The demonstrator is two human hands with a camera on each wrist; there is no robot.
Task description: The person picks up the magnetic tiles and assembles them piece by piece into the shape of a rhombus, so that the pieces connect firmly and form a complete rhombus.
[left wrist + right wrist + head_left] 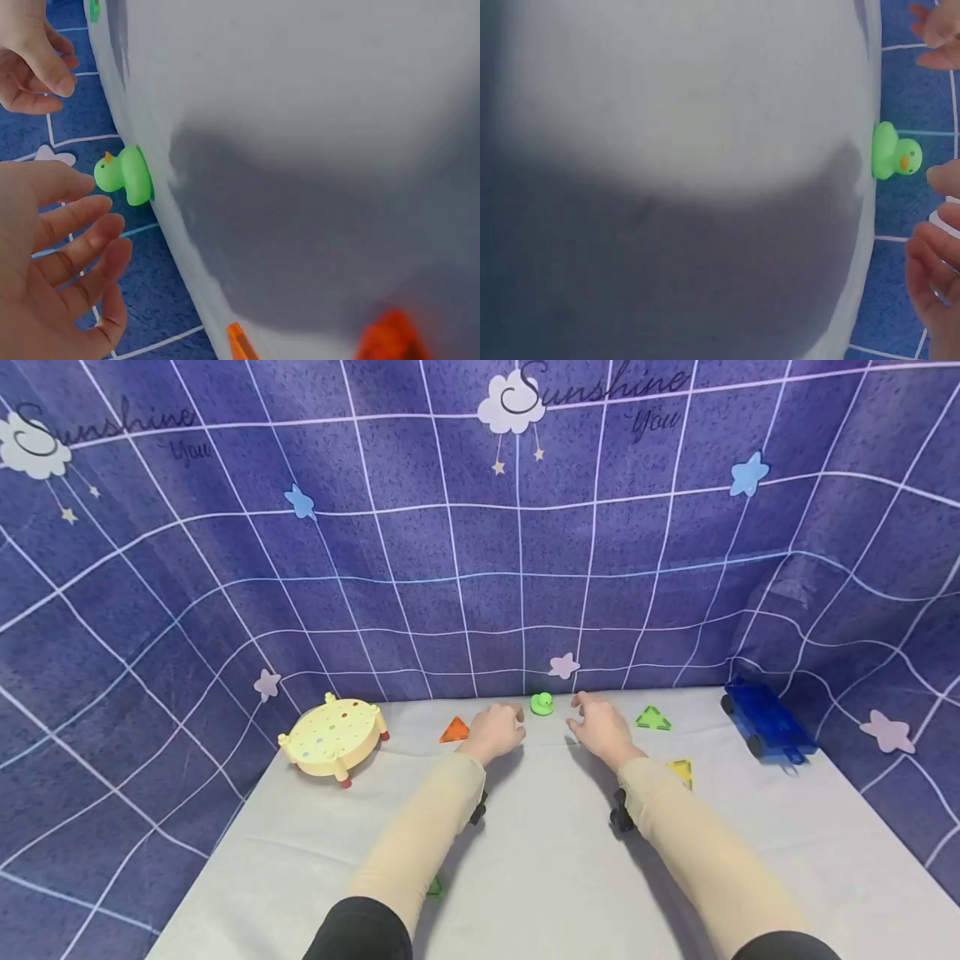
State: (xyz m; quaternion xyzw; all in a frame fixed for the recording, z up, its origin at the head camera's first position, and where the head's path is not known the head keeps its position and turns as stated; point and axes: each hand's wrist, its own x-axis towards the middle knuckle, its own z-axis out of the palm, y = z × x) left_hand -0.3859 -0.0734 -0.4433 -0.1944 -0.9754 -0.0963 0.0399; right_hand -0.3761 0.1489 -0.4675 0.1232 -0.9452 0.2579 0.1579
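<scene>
A small green rubber duck (542,703) sits at the far edge of the white table, between the two hands. To its left, my left hand (495,732) hovers with loosely bent fingers that hold nothing; in the left wrist view those fingers (90,240) are spread apart. On the duck's other side my right hand (600,727) is held over the table, its fingers relaxed and nothing in them. Both wrist views show the duck (895,154) upright, with an orange beak. An orange triangle tile (454,730) lies just left of my left hand.
A yellow round toy with short legs (333,737) stands on the left of the table (547,877). At right are a green triangle tile (654,718), a yellow tile (682,772) and a blue wheeled cart (768,718). Another green tile (435,887) is partly behind the left sleeve.
</scene>
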